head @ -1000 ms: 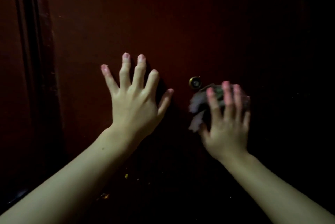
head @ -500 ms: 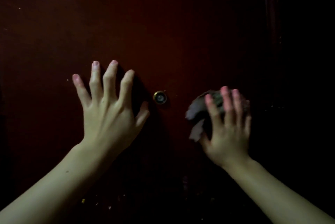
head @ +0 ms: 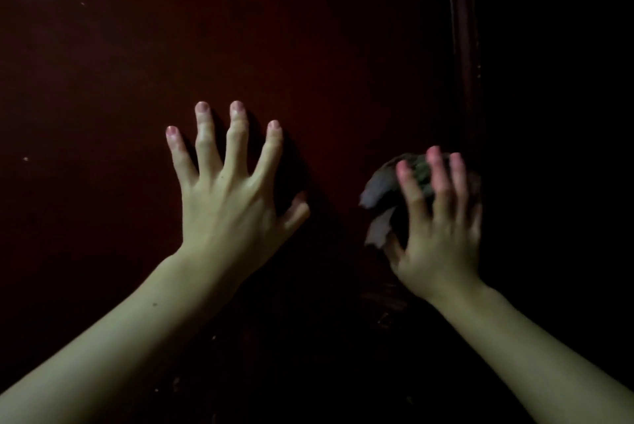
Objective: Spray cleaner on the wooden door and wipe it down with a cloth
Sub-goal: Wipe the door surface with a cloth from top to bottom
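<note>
Against the dark red wooden door (head: 308, 46), your two hands are raised side by side in dim light. Your left hand (head: 230, 197) lies spread on the door's face, fingers straight and fanned wide, fingertips touching the wood, thumb tucked toward the panel; it holds nothing. To the right of it, well apart, your right hand (head: 435, 235) presses a crumpled cloth (head: 380, 194) against the door, fingers curved over the bundle, which looks grey with a greenish patch between the fingers. Loose folds of the cloth stick out on the side facing your left hand. This hand is slightly blurred. Just right of the cloth, a vertical moulding strip (head: 461, 46) runs up the door, and beyond it everything is too dark to read. Pale flecks dot the door's upper left area.
</note>
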### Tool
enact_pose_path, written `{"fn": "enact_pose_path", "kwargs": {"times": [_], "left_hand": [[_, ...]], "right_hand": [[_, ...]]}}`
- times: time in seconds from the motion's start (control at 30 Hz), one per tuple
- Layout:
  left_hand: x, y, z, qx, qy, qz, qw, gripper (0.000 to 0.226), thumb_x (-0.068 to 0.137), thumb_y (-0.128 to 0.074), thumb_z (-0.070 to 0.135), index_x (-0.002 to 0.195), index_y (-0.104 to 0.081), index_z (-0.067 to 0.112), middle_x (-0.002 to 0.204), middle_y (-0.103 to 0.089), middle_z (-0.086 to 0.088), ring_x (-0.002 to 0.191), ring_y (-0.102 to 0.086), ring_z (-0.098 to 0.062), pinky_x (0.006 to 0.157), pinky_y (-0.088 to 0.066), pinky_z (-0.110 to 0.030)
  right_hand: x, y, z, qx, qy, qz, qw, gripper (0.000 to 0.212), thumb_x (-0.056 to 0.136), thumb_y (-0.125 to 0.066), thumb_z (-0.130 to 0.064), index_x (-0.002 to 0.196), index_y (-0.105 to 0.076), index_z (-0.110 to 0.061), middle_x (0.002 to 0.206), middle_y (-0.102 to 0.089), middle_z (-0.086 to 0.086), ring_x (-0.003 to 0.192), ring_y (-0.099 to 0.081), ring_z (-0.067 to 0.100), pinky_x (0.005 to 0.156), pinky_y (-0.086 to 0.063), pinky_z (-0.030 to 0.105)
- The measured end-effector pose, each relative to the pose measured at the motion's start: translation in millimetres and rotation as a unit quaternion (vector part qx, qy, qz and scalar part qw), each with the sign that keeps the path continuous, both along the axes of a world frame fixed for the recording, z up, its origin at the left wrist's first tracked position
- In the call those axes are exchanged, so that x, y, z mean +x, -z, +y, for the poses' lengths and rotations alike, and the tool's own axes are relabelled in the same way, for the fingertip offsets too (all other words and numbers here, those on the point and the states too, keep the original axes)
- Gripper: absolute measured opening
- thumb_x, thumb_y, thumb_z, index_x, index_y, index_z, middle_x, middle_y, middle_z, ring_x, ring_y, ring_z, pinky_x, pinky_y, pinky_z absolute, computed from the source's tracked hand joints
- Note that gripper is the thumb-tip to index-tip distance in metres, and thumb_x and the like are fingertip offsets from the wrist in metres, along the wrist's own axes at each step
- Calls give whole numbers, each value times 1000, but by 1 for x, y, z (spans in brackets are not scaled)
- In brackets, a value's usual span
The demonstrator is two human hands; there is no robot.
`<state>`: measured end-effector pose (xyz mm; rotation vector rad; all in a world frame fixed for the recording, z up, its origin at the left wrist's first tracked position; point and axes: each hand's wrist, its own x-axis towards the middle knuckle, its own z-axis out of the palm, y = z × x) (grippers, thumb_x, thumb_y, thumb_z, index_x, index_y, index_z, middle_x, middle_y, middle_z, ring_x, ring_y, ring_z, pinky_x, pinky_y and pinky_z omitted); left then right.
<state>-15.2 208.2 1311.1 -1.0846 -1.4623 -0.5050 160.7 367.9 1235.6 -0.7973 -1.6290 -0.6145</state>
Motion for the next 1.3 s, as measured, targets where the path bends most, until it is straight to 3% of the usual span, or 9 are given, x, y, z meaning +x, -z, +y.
{"fn": "enact_pose_path", "kwargs": {"times": [0.17,0.33,0.6,0.67,0.8,0.87,1.03,1.2,1.3], "left_hand": [[1,1,0,-1,5,9,1000,83,81,-36,67,147,-35,18,150,-26,-28,138,-14,-55,105,-9,-73],[2,0,-5,-9,-9,5,1000,84,82,-36,70,149,-33,20,152,-25,-26,139,-14,-53,106,-10,-71],[-1,1,-8,-22,-25,14,999,86,82,-38,72,151,-26,23,154,-21,-23,141,-11,-51,108,-10,-70],[-2,2,-7,-22,-26,14,999,86,82,-38,73,151,-25,23,155,-20,-23,141,-10,-51,108,-9,-70],[-4,2,-7,-18,-18,18,1000,85,82,-39,73,152,-24,24,155,-20,-23,141,-10,-50,108,-9,-69],[-5,3,-6,-14,-16,19,1000,85,83,-40,72,151,-25,24,155,-20,-23,141,-10,-50,108,-9,-69],[-4,2,-5,-11,-16,24,1000,85,83,-39,73,151,-25,24,155,-20,-23,141,-10,-50,108,-8,-69],[-5,1,-8,-23,-23,26,999,87,81,-40,75,151,-26,25,154,-23,-21,141,-13,-49,108,-11,-69],[-11,-3,-20,-46,13,30,998,84,83,-39,73,151,-27,25,156,-22,-18,143,-13,-44,111,-12,-65]], "right_hand": [[-4,1,-6,-17,-21,60,998,86,80,-44,-58,152,-24,-15,159,-11,21,147,-7,41,114,-13,65],[-23,40,-23,112,-62,-134,983,93,70,-58,-59,150,-23,-25,159,-15,15,147,-10,41,115,-9,63],[4,8,2,-22,-24,72,997,87,82,-43,-62,153,-21,-17,160,-11,20,147,-7,40,114,-14,64],[-8,21,-7,5,-35,44,998,88,80,-46,-60,152,-22,-15,158,-12,23,146,-8,44,114,-10,64],[-1,48,-2,104,-43,-113,987,92,75,-58,-59,150,-22,-22,158,-15,17,146,-13,42,115,-10,64],[12,43,10,93,-34,-105,990,90,74,-56,-58,150,-21,-23,158,-15,16,146,-12,41,114,-11,64],[1,39,-3,-5,-35,39,999,87,79,-47,-56,151,-24,-14,158,-12,23,146,-8,44,114,-11,65],[-51,67,-46,82,-94,-100,987,87,76,-56,-58,149,-29,-22,158,-17,17,146,-11,42,116,-9,62],[-50,58,-43,84,-89,-81,989,88,71,-58,-55,148,-31,-24,158,-20,16,146,-14,40,116,-8,60]]}}
